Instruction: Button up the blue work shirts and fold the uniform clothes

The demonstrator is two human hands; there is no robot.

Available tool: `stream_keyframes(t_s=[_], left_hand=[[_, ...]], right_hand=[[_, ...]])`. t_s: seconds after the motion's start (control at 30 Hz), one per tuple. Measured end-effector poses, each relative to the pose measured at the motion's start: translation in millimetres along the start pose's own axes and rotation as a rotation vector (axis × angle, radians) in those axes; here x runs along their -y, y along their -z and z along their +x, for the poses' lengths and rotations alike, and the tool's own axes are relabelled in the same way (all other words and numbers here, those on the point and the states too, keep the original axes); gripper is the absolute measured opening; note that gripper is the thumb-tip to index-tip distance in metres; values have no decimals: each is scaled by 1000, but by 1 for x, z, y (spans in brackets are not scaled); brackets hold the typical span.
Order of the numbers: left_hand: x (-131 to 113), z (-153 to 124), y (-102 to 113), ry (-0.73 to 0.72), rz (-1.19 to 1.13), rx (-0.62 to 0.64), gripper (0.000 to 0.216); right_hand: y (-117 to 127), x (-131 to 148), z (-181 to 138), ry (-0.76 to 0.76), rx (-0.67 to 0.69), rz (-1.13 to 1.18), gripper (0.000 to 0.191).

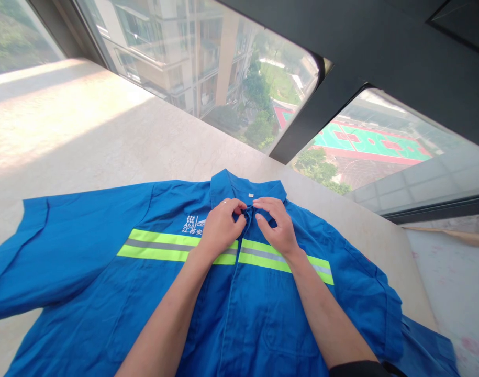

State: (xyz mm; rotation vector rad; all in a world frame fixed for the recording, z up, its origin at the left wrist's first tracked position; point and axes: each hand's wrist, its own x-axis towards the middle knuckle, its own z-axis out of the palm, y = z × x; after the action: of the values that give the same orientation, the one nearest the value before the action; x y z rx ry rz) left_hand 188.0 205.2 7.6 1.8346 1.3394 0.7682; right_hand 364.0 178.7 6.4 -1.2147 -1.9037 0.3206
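A blue short-sleeved work shirt (106,293) lies front up on a pale stone sill (86,131), its collar (227,184) pointing towards the window. A yellow and grey reflective band (160,245) crosses its chest, and white lettering sits on the left breast. My left hand (219,226) pinches the left edge of the shirt front just under the collar; a ring shows on one finger. My right hand (274,226) pinches the opposite edge. The two sets of fingertips meet at the top of the placket (249,212).
Large windows (208,68) with a dark frame (313,112) run along the far edge of the sill and look down on buildings, trees and sports courts. The sill's right end drops to a lower pale surface (451,293). Sunlight falls on the sill's far left.
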Motion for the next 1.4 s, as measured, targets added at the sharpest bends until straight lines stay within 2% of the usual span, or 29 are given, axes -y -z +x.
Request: stream_keyframes(t_s=[0.13,0.33,0.6,0.77,0.97,1.13,1.4], left_hand=[[1,0,-1,-35,-14,-46,23],[-3,-2,1,-96,-20,-21,20],[1,-1,-3,-81,130,-72,18],[4,0,-5,-48,162,-83,20],[3,0,-3,-76,150,-119,22],[3,0,-2,-91,161,-89,21],[3,2,-3,-86,233,-61,25]], right_hand=[[-2,1,-1,55,46,-51,20],[-4,-1,-2,78,134,-143,1],[-4,-1,-1,53,188,-123,17],[-5,-1,-2,63,214,-199,20],[-5,-2,-3,55,235,-251,23],[-5,-9,-3,87,238,-207,23],[-8,-19,-4,54,242,-174,21]])
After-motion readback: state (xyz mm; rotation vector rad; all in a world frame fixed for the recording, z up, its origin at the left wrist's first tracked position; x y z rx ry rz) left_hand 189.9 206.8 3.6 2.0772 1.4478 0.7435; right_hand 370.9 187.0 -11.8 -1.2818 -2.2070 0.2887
